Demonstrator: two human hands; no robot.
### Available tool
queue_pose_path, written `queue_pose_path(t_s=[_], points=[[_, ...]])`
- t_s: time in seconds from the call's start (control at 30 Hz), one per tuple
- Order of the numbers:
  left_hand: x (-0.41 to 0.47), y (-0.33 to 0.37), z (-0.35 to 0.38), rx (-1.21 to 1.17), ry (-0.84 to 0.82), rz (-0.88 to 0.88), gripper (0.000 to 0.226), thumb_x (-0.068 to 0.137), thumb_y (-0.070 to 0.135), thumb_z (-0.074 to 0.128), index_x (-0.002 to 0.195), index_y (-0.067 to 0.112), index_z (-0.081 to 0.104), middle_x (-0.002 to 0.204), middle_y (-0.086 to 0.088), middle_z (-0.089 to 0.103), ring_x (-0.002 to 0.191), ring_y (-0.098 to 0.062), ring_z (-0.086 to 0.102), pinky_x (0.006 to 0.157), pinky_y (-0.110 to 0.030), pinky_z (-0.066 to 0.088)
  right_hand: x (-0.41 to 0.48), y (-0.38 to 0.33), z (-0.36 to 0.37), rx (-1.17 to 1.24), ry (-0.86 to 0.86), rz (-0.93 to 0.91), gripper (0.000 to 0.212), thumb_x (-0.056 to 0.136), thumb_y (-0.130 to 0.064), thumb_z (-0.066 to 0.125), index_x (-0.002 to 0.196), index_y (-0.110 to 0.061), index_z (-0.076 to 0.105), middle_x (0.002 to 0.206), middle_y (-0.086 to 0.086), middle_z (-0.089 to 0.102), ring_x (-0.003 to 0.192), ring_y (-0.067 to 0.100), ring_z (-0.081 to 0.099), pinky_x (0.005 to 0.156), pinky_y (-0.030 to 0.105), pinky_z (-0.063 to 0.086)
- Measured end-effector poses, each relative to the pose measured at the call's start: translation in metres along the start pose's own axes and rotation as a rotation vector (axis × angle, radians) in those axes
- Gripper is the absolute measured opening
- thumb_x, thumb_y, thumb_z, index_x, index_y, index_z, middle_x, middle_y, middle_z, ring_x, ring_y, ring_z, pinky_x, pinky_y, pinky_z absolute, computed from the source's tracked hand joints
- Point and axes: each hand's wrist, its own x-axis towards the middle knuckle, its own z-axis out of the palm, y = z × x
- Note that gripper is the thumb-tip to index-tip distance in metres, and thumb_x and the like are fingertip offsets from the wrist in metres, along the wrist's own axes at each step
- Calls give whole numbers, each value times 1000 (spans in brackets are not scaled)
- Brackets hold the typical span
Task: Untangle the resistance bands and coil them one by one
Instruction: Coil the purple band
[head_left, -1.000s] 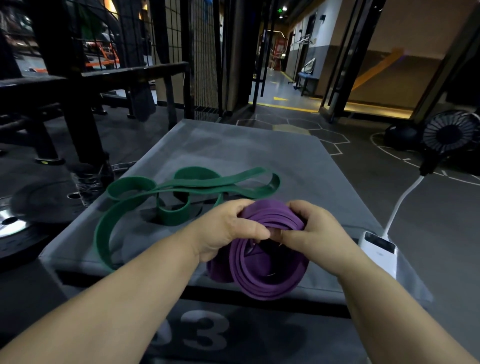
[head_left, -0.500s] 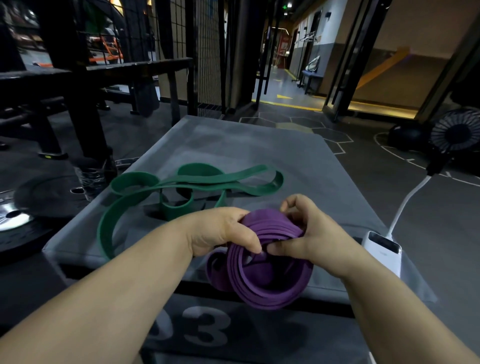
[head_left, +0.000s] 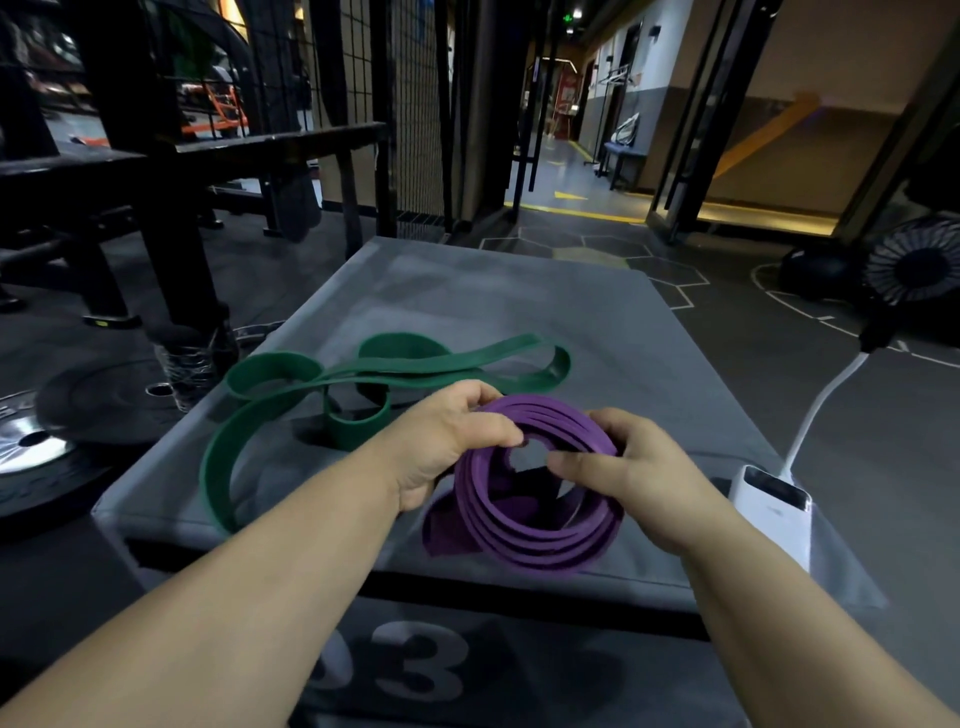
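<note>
A purple resistance band (head_left: 540, 530) is wound into a coil of several turns above the near edge of the grey padded box (head_left: 519, 312). My left hand (head_left: 447, 441) grips the coil's upper left rim, thumb on top. My right hand (head_left: 639, 478) holds the right side, thumb reaching into the coil's open middle. A loose purple tail hangs at the coil's lower left. A green resistance band (head_left: 363, 374) lies uncoiled in wide loops on the box, left of and beyond my hands.
A white power bank (head_left: 774, 504) sits at the box's right edge, its white cable running to a small black fan (head_left: 914, 265). Weight plates (head_left: 67, 421) lie on the floor to the left. A black rack and mesh fence (head_left: 395, 104) stand behind.
The purple coil has tipped flatter and opened, showing its hollow centre. My hands have spread apart along its rim, and my right thumb has moved into the middle.
</note>
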Motion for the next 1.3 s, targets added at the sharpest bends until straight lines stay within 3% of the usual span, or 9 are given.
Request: queue_pose_path(t_s=[0.27, 0.47, 0.6, 0.73, 0.87, 1.0, 1.1, 1.2, 1.3], points=[[-4, -5, -3, 298, -81, 94, 55, 59, 31, 78, 111, 20, 63, 108, -3, 71, 103, -21, 66, 94, -35, 52, 1, 4, 0, 370, -54, -2, 35, 64, -8, 71, 98, -3, 65, 84, 10, 72, 78, 23, 70, 72, 29, 57], [-7, -2, 6, -64, -58, 54, 43, 63, 7, 69, 105, 8, 59, 95, -8, 67, 80, -17, 67, 76, -27, 57, 2, 4, -6, 374, -144, 27, 44, 65, -6, 70, 108, 0, 63, 90, 13, 71, 79, 24, 69, 69, 28, 57], [-6, -5, 9, -243, -73, 1, 58, 56, 3, 73, 112, 3, 57, 97, -16, 66, 84, -27, 64, 77, -36, 56, 2, 5, -6, 401, -187, 28, 45, 65, -1, 69, 110, 0, 63, 90, 13, 72, 79, 24, 70, 68, 28, 56], [-4, -5, 10, -172, -77, 18, 63, 50, 18, 78, 109, 4, 59, 99, -17, 63, 89, -31, 59, 84, -41, 51, 2, 5, -9, 413, -220, 62, 45, 60, -8, 76, 103, 0, 67, 80, 12, 69, 75, 25, 67, 69, 30, 57], [-4, -8, 11, 21, -107, 54, 43, 65, 15, 75, 106, 10, 62, 93, -3, 71, 82, -14, 68, 76, -26, 53, 1, 7, -10, 476, -214, 113, 26, 68, -10, 71, 93, -1, 73, 87, 19, 67, 78, 28, 66, 73, 33, 57], [-5, -9, 8, 127, -146, 40, 56, 67, 15, 81, 118, 17, 59, 109, -2, 72, 104, -18, 68, 91, -29, 53, 3, 7, -6, 591, -225, 135, 79, 53, -27, 92, 106, 19, 55, 96, 27, 55, 84, 35, 57, 78, 39, 54], [-5, -8, 7, 252, -157, 33, 60, 71, 5, 82, 123, 21, 54, 110, 0, 71, 104, -15, 67, 90, -27, 53, 5, 8, -1, 694, -280, 75, 80, 60, -23, 88, 121, 13, 51, 108, 30, 53, 98, 41, 53, 89, 47, 48], [-4, -11, 8, 370, -61, 100, 63, 67, 23, 86, 121, 26, 54, 110, 4, 71, 104, -11, 67, 93, -31, 52, 6, 8, -2, 747, -328, 33, 82, 61, -19, 88, 127, 10, 49, 111, 29, 58, 98, 39, 60, 86, 46, 54], [-4, -12, 13, 180, 9, 148, 63, 61, 19, 82, 118, 22, 56, 105, 0, 70, 96, -11, 68, 90, -32, 55, 5, 4, -7, 711, -346, -13, 80, 61, -6, 83, 130, 9, 45, 113, 29, 58, 99, 40, 60, 86, 46, 55]])
